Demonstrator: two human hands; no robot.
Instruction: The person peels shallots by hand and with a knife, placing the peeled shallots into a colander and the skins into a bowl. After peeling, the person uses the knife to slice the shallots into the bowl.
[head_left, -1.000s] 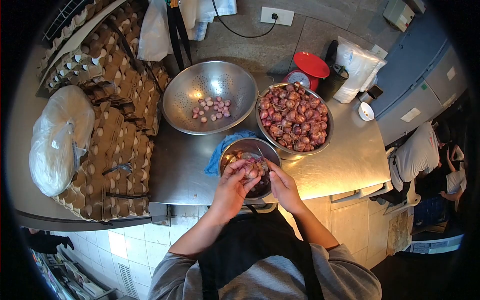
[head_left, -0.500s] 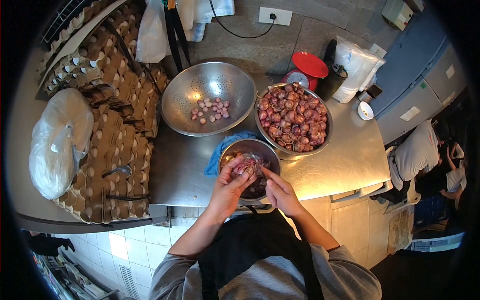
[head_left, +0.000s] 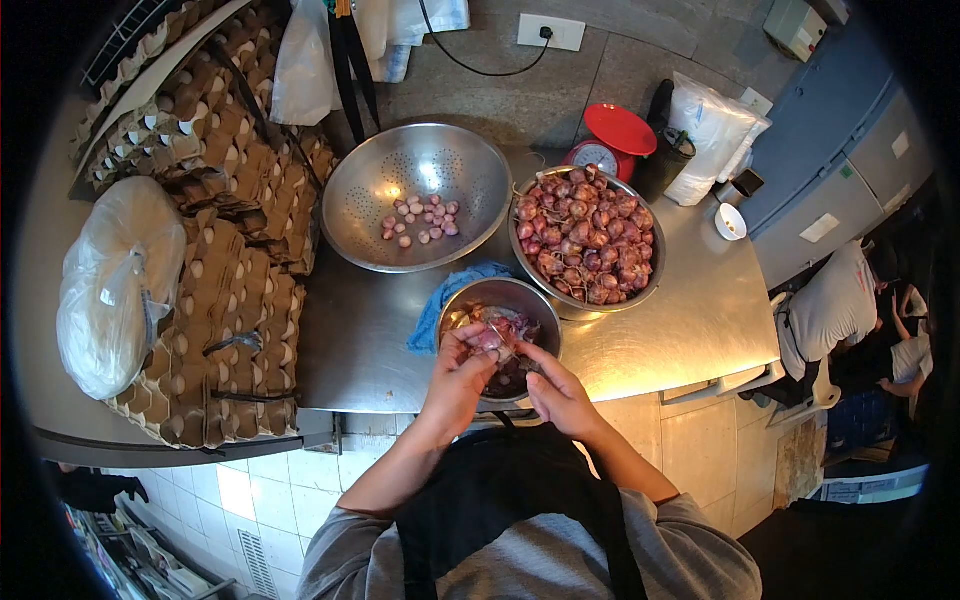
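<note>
Over a small metal bowl [head_left: 554, 318] of reddish papery skins [head_left: 518, 322], my left hand [head_left: 455, 385] pinches a shallot [head_left: 490, 345] between thumb and fingers. My right hand [head_left: 562, 398] is closed, its fingertips close against the shallot; whether a small blade is in it I cannot make out. Behind the bowl, a metal colander [head_left: 352, 225] holds several peeled shallots [head_left: 428, 212]. To its right stands a metal basin [head_left: 652, 275] heaped with unpeeled red shallots [head_left: 590, 230]. A blue cloth [head_left: 428, 318] lies against the small bowl's left side.
Stacked egg trays [head_left: 225, 330] and a tied plastic bag [head_left: 120, 290] flank the steel table [head_left: 690, 330] on the left. Behind the basin are a red scale [head_left: 620, 130], a dark container [head_left: 668, 165] and a white bag [head_left: 705, 130]. A person [head_left: 835, 300] is bent over at right.
My right hand has turned slightly, its index finger now more bent beside the shallot. My left fingers have shifted a little lower over the bowl. The surrounding things have not moved.
</note>
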